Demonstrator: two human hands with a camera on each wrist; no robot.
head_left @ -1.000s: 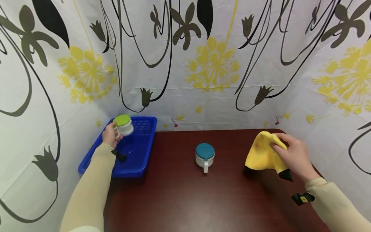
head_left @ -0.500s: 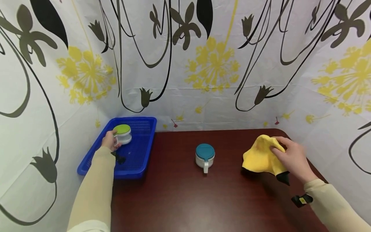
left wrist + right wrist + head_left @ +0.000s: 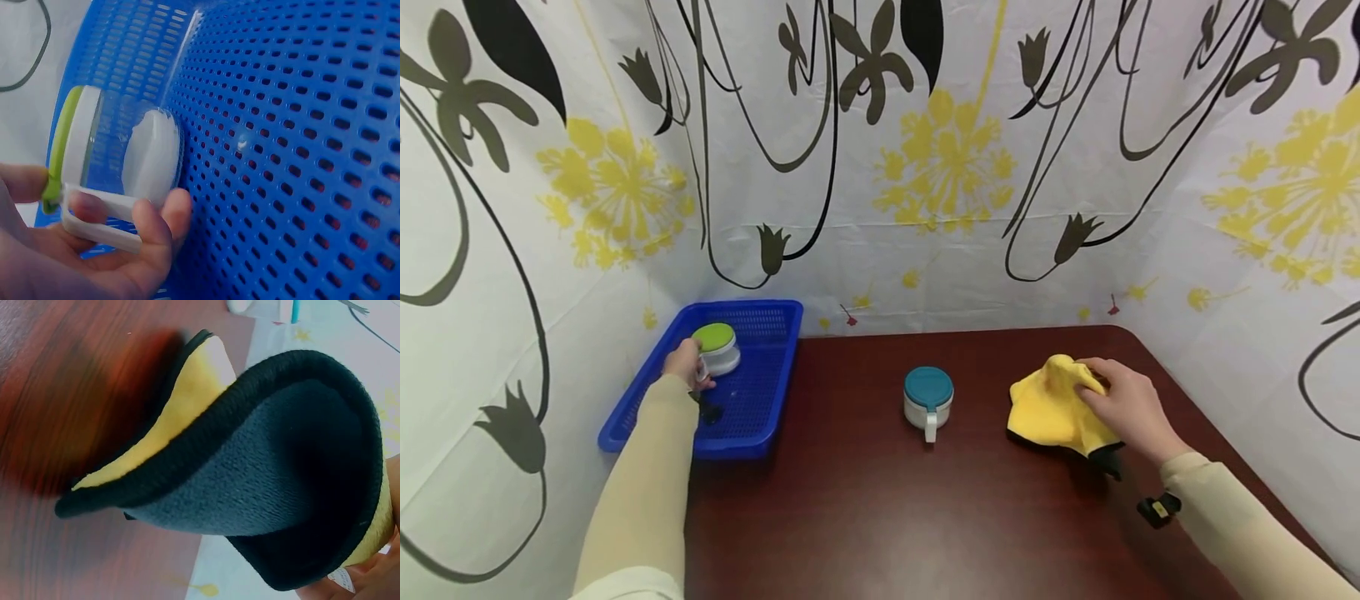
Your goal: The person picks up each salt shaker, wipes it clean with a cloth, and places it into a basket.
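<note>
At the left of the head view, a small white cup with a green lid stands on the floor of the blue perforated basket, and the left hand pinches its white handle between thumb and curled fingers. At the right of the frame the right hand grips a bunched yellow cloth, dark grey on its other face, resting on the dark red table. Between them, near the frame's centre, a white cup with a teal lid stands alone on the table, its handle towards the viewer.
</note>
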